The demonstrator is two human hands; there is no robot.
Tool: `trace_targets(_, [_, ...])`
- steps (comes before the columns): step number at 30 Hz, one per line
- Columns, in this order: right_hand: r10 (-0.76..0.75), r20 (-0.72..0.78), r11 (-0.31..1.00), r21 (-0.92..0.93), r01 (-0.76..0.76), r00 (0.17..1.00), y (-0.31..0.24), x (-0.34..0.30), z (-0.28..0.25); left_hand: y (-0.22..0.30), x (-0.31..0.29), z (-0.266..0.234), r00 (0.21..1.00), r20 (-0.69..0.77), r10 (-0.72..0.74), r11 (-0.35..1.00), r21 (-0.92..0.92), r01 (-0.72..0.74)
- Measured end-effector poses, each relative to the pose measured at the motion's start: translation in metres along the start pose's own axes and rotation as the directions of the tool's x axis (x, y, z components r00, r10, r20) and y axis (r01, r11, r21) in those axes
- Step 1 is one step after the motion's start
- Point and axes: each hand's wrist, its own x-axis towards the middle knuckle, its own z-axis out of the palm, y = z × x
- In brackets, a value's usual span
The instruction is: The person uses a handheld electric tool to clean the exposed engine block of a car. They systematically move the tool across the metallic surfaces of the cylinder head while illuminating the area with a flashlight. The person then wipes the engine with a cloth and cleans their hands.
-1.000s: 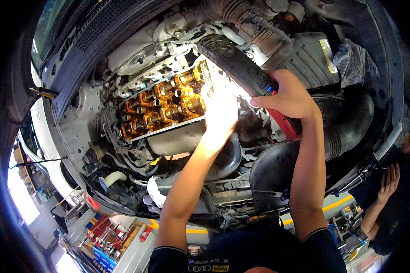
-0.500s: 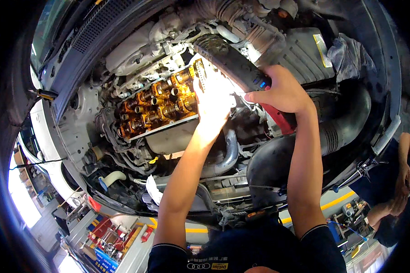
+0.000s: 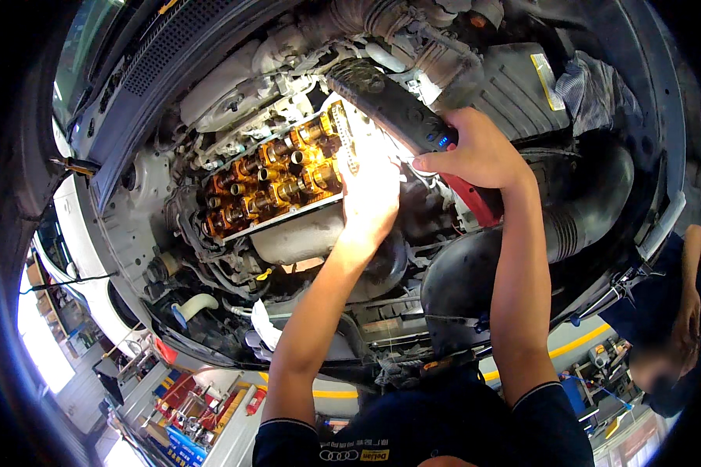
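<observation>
My right hand [image 3: 479, 152] grips a black work light [image 3: 397, 113] with a red part [image 3: 473, 201] below the hand. The light lies slantwise over the right end of the opened engine and throws a strong glare downward. In that glare my left hand [image 3: 372, 194] is at the right end of the engine head, next to the timing chain [image 3: 343, 128]. Its fingers are washed out, so what they touch or hold cannot be made out. Left of it the oily, amber-brown camshafts [image 3: 276, 175] lie bare in the cylinder head.
A ribbed black air box [image 3: 514, 97] and a crumpled striped cloth [image 3: 592, 89] are at the far right. A thick black intake hose [image 3: 592, 210] curves along the near right. Beyond the car's front stands another person [image 3: 650, 331]. A tool cart [image 3: 187, 405] is at lower left.
My left hand has shifted slightly nearer and to the right, still in the glare. The work light and my right hand have moved slightly left. The other person's hand has shifted.
</observation>
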Motion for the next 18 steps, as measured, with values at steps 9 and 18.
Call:
trace_targets(9, [-0.057,-0.05,0.998,0.031,0.058,0.997,0.007,0.0,0.003,0.031,-0.029,-0.061,0.993,0.107,0.039,0.999,-0.038,-0.035])
trace_targets(18, [-0.045,-0.06,0.999,-0.011,0.044,0.997,0.009,0.0,0.004,0.029,-0.043,-0.045,0.996,0.065,0.067,0.993,0.092,-0.073])
